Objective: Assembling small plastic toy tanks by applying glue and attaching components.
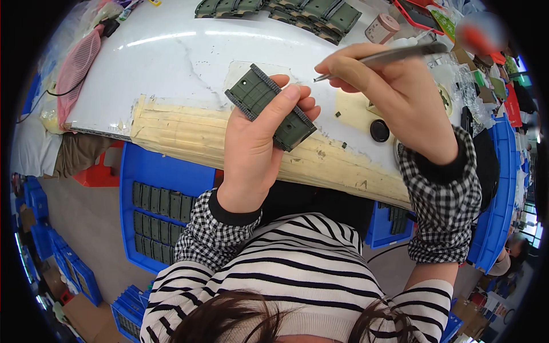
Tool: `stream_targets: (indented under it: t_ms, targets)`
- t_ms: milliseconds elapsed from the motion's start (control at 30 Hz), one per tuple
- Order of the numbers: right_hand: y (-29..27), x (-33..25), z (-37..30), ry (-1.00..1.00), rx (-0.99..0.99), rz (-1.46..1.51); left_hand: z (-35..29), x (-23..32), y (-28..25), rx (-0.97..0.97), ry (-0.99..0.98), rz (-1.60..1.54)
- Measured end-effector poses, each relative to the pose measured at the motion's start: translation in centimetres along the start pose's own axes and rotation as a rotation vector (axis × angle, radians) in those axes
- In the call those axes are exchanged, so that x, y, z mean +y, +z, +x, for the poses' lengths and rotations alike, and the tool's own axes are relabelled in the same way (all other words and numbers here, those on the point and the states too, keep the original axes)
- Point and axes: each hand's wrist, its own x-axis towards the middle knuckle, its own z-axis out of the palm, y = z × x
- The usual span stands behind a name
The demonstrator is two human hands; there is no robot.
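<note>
My left hand (249, 151) is closed around a flat, dark green plastic part (254, 91) with ridged, track-like long edges, tilted above the table's front edge. The thumb lies across its face, and a small round hole shows near its upper end. In my right hand (403, 97) is a pair of grey metal tweezers (394, 54), pinched between thumb and fingers. Their tip points left, a short way from the green part and apart from it. Whether the tip grips anything is too small to tell. Two tiny dark green pieces, one a small square piece (338, 114), lie on the table below.
Tan tape (189, 127) covers the white table's (160, 68) front edge. A black round lid (379, 131) lies beneath my right wrist. More green parts (334, 17) and a pink canister (382, 28) stand at the back. Blue crates (134, 171) with green parts are below, left and right.
</note>
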Motion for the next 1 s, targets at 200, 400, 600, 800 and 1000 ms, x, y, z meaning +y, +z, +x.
stream_targets:
  t_ms: [200,400,600,800,1000]
  targets:
    - [-0.2,-1.7,-3.7,0.063,0.072,0.153,-0.2,-0.6,0.9,-0.083,-0.06,0.071]
    - [-0.3,-1.5,-4.9,0.033,0.124,0.169,-0.5,-1.1,1.9,-0.111,-0.088,0.192]
    - [-0.5,-1.2,-5.8,-0.032,0.14,0.102,-0.6,-1.5,2.4,-0.13,-0.145,0.101]
    - [0.0,-0.5,-9.4,-0.145,0.286,-0.056,-1.1,-2.1,3.2,-0.135,-0.377,-0.068]
    - [0.9,-0.1,-11.7,-0.281,0.249,-0.188,-1.4,-2.8,4.0,-0.179,-0.472,-0.082]
